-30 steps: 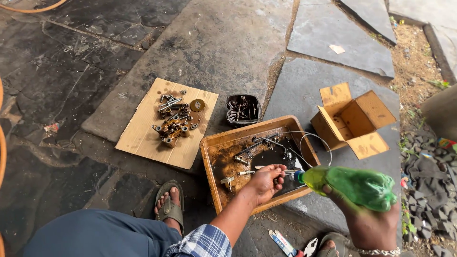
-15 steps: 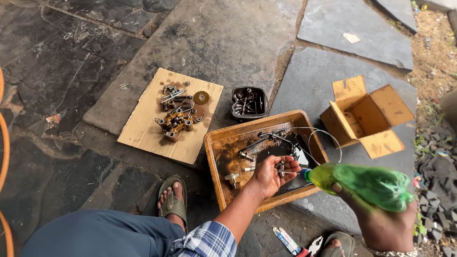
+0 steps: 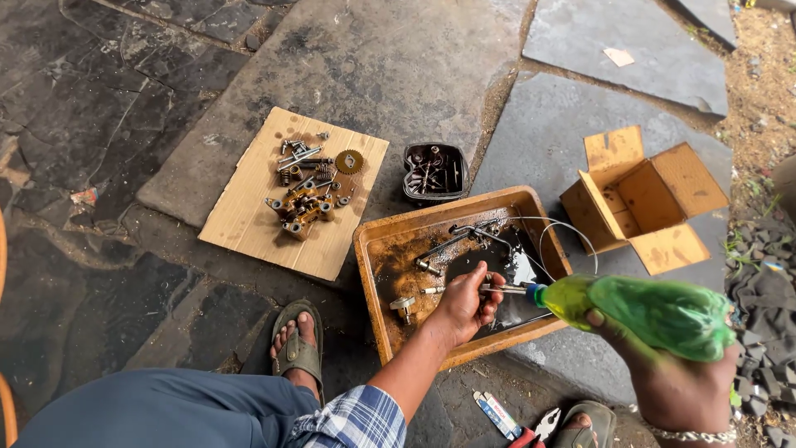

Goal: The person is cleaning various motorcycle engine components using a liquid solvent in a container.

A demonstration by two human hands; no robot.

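My left hand (image 3: 464, 305) grips a thin metal rod-like part (image 3: 500, 289) over a rusty metal tray (image 3: 375, 274) that holds dark oily liquid and a few metal parts. My right hand (image 3: 676, 383) holds a green plastic bottle (image 3: 643, 313) on its side, its blue nozzle (image 3: 537, 294) touching the rod's end. A thin wire (image 3: 554, 228) curves over the tray's right rim.
A cardboard sheet (image 3: 249, 217) at the left carries several small engine parts (image 3: 308, 189) and a gear. A small black container (image 3: 436, 172) of parts sits behind the tray. An open cardboard box (image 3: 643, 199) stands at right. Pliers (image 3: 531, 430) lie by my sandalled feet (image 3: 300, 347).
My left hand has shifted slightly within the tray, still holding the rod. The bottle's nozzle stays against it. The view moved a little.
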